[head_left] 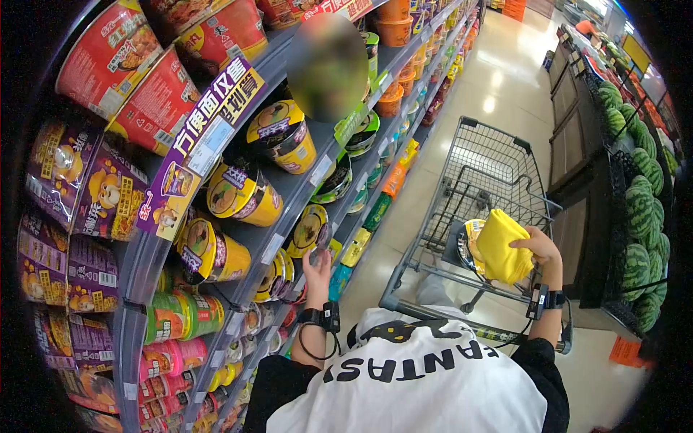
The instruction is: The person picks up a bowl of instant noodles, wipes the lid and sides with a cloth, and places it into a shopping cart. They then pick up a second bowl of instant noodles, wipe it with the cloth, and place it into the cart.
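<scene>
My right hand grips a folded yellow cloth above the near end of the shopping cart. Partly behind the cloth, a black and yellow instant noodle bowl sits in the cart. At the noodle shelf, my left hand is raised with its fingers apart and nothing held in them. The fingertips come right at the lower side of a yellow-lidded noodle bowl. More yellow noodle bowls sit just left of that hand.
On the left, curved shelves hold yellow noodle cups, red noodle buckets and purple packs. Watermelons lie on a dark display stand at the right. The tiled aisle runs ahead past the cart.
</scene>
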`<state>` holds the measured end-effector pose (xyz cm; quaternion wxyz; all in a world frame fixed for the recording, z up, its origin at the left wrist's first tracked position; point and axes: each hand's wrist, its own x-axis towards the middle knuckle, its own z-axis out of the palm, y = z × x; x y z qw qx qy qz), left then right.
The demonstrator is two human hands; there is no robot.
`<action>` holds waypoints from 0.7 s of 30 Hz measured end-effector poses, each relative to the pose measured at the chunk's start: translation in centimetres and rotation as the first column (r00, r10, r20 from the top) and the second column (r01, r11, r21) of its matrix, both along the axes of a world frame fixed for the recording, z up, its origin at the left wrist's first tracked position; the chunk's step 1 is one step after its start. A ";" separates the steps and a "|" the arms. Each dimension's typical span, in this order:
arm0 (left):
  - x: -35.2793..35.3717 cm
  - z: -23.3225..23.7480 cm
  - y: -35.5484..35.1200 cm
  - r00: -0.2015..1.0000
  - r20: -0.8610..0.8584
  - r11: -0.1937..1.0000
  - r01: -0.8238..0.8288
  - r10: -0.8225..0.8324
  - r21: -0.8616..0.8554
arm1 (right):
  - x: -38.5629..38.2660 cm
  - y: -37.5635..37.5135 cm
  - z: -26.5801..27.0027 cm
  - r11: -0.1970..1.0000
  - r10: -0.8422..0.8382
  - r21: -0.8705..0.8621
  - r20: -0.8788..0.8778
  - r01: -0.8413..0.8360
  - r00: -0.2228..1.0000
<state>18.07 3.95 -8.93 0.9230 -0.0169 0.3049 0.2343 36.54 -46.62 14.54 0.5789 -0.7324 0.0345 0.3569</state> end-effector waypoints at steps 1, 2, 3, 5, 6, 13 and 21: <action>0.1 0.5 -0.3 0.999 -0.031 1.000 0.009 -0.008 0.020 | 0.1 0.0 -0.2 1.000 0.005 -0.007 -0.002 -0.005 1.000; 0.2 0.9 -0.4 0.998 -0.062 0.999 0.017 -0.015 0.040 | 0.1 -0.1 -0.3 1.000 0.013 -0.017 0.009 -0.013 1.000; 0.2 1.3 -0.5 0.997 -0.071 0.999 0.015 -0.011 0.042 | 0.0 0.0 -0.1 0.999 0.021 -0.027 0.019 -0.020 1.000; 0.1 1.9 -0.8 0.995 -0.096 0.999 0.010 -0.005 0.045 | -0.4 0.2 0.4 1.000 0.010 -0.028 0.047 -0.008 0.999; -0.1 2.8 -1.5 0.991 -0.132 0.997 0.010 0.001 0.082 | -0.6 0.3 0.8 1.000 -0.008 -0.017 0.066 0.009 0.998; -3.4 6.1 -3.6 0.995 -0.073 0.994 0.067 -0.061 0.084 | -0.6 2.3 1.1 0.977 -0.193 0.116 0.133 0.179 0.972; -5.3 12.6 -4.6 0.881 -0.027 0.776 0.430 -0.473 0.462 | -2.6 12.0 3.8 0.965 0.260 -0.202 0.660 -0.167 0.705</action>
